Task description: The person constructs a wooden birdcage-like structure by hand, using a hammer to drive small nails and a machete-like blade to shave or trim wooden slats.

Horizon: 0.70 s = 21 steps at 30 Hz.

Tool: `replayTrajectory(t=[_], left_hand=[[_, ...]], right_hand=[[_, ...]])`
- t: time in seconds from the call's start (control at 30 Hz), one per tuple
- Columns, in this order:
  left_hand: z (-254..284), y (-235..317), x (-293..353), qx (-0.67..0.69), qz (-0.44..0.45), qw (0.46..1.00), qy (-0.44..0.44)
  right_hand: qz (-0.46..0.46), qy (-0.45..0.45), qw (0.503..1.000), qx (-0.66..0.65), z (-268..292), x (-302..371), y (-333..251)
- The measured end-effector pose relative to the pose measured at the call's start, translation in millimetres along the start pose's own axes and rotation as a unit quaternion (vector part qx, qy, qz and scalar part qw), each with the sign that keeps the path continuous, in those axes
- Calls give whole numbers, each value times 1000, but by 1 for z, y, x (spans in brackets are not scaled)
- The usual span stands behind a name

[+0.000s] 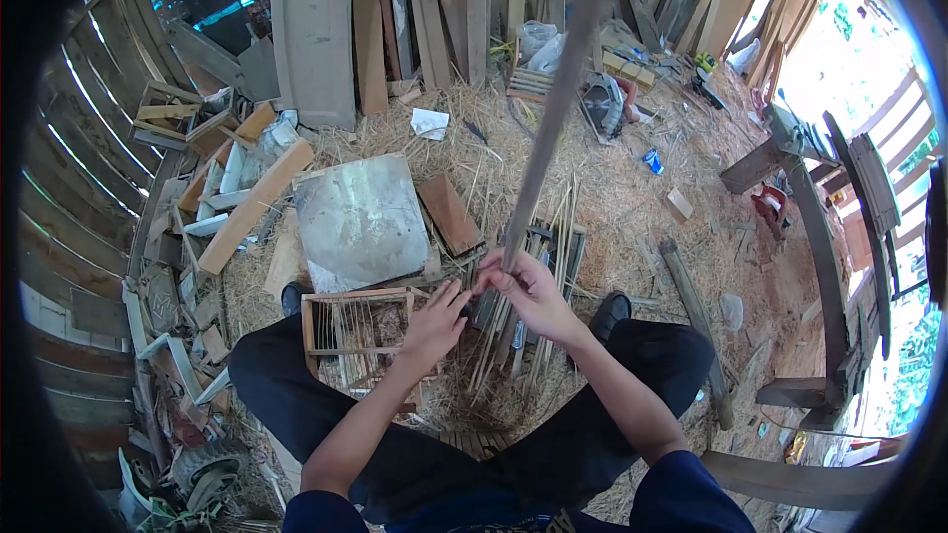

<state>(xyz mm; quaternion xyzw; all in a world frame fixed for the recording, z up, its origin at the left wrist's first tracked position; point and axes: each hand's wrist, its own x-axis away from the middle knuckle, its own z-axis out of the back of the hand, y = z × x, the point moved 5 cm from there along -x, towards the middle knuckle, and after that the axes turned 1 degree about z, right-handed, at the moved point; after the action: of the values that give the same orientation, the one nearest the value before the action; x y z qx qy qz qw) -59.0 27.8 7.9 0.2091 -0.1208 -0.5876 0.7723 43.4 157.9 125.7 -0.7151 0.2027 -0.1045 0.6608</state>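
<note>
My right hand (533, 301) is closed, its thumb and fingers pinching the lower part of a long, flat, grey-brown wooden strip (553, 118). The strip rises steeply toward the top of the view and looks wider there. Beside it, my left hand (434, 324) has its fingers stretched out, close to the right fingertips. Under and left of that hand stands a small wooden frame (357, 294) with thin upright rods, like a little cage. Thin sticks (541, 355) lie in a bundle below my right hand, partly hidden by it, among tools I cannot make out.
A square grey board (363, 217) and a brown wood block (449, 214) lie ahead. Scrap timber (257, 205) piles up at left; tall planks (316, 39) lean at the back. A circular saw (602, 104), a blue can (653, 161) and a pole (696, 326) lie at right on shavings.
</note>
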Motion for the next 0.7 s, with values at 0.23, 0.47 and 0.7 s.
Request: replayTrajectory(t=[0.23,0.47,0.7], left_hand=[[-8,-1,-4,-9,1,1000,2],[-4,-1,-2,-4,5,1000,-7],[5,1,-6,-2,4,1000,11]], right_hand=[[34,10,999,-33,-11,-13,-32],[-34,-14,998,-54,6,-30,-64],[66,154,984,58,30,-21,-25]])
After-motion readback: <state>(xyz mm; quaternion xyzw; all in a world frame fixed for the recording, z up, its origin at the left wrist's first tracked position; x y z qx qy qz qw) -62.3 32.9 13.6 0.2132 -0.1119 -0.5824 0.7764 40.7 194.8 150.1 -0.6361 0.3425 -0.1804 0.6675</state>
